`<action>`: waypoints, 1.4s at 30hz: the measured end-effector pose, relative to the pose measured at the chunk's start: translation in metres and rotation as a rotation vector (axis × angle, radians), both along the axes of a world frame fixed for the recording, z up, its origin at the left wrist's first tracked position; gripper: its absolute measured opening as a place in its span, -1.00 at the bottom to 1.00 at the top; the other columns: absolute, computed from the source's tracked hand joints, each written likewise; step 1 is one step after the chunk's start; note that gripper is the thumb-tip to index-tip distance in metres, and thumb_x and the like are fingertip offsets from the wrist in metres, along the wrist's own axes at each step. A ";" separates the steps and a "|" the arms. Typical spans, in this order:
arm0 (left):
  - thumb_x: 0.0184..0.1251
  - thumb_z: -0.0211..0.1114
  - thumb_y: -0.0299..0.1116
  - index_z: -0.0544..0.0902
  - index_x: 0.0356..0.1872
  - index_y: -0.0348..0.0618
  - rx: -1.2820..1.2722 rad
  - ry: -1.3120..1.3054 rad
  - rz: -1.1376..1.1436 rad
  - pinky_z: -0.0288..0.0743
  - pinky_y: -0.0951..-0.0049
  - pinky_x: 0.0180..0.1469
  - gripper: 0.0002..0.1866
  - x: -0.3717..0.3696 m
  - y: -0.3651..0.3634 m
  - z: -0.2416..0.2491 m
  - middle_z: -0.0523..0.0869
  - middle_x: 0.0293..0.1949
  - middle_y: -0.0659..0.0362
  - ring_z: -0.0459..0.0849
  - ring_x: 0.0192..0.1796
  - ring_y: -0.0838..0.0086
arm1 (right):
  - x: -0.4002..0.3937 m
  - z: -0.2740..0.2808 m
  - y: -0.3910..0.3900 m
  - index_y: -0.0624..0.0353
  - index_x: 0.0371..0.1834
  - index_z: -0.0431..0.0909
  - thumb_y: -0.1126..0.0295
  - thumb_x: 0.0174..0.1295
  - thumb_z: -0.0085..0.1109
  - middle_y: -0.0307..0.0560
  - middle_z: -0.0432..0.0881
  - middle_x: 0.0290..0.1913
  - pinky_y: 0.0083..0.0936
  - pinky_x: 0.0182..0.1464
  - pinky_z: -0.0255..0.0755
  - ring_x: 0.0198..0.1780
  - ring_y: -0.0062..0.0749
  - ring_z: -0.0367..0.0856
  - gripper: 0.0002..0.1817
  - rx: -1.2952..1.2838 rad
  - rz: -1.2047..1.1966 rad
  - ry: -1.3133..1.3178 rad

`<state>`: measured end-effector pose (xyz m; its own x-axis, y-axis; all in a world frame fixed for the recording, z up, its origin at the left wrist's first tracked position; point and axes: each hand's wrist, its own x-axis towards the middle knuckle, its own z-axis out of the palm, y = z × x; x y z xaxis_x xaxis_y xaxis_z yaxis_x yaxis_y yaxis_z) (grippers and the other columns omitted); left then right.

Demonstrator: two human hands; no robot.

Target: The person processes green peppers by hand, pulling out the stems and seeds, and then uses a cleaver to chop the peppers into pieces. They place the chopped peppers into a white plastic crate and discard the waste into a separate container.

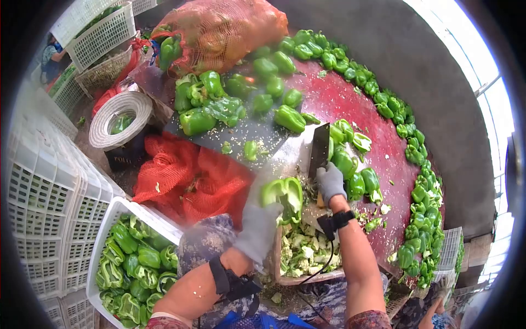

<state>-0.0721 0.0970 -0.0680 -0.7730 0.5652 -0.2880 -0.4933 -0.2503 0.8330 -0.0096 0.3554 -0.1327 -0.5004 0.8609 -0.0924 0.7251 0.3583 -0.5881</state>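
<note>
My left hand [258, 233], in a grey glove and smeared by motion, holds a cut-open green bell pepper [286, 197] with its pale inside showing. In my gloved right hand [331, 183] is a cleaver [319, 149], its broad dark blade pointing away from me and its handle mostly covered by my fingers. Just right of the blade lie several green peppers [344, 162], some of them cut. Below my hands stands a bin [280, 270] full of pepper cores and scraps [307, 251].
At lower left, a white crate [94, 274] holds cut peppers. Stacked white crates [38, 192] rise beside it. A red mesh sack [224, 35] lies at the back; whole peppers [197, 120] sit before it. Red netting [186, 181] lies left. Peppers line the curved wall [433, 98].
</note>
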 end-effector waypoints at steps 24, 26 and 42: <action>0.09 0.17 -0.67 0.47 0.23 -0.25 0.020 -0.072 0.013 0.48 0.48 0.20 -0.43 -0.012 0.005 0.009 0.62 0.06 0.15 0.61 0.09 0.43 | -0.113 0.084 -0.070 0.24 -0.11 0.48 0.37 0.36 0.03 -0.15 0.55 -0.51 -0.45 -0.55 0.50 -0.58 -0.49 0.61 -0.82 -0.226 -0.039 0.756; 0.09 0.20 -0.67 0.48 0.20 -0.25 0.045 -0.075 0.074 0.54 0.47 0.12 -0.45 -0.017 0.004 0.012 0.63 0.02 0.15 0.63 0.04 0.44 | -0.135 0.039 -0.062 0.33 -0.03 0.55 0.21 0.37 -0.05 0.30 0.72 -0.27 -0.06 -0.16 0.60 -0.25 0.18 0.73 -0.62 0.286 -0.084 0.270; 0.13 0.16 -0.72 0.48 0.22 -0.22 0.080 -0.088 0.154 0.60 0.40 0.01 -0.45 -0.029 -0.011 0.017 0.65 -0.02 0.11 0.67 -0.04 0.37 | 0.080 0.072 -0.057 0.23 -0.03 0.59 0.34 0.34 0.12 -0.16 0.60 -0.35 -0.50 -0.44 0.49 -0.45 -0.45 0.59 -0.76 -0.398 -0.203 0.558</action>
<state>-0.1012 0.0863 -0.0511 -0.8261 0.4656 -0.3176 -0.5142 -0.3922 0.7627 0.0702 0.2989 -0.0605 -0.3981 0.8962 -0.1957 0.3073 -0.0707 -0.9490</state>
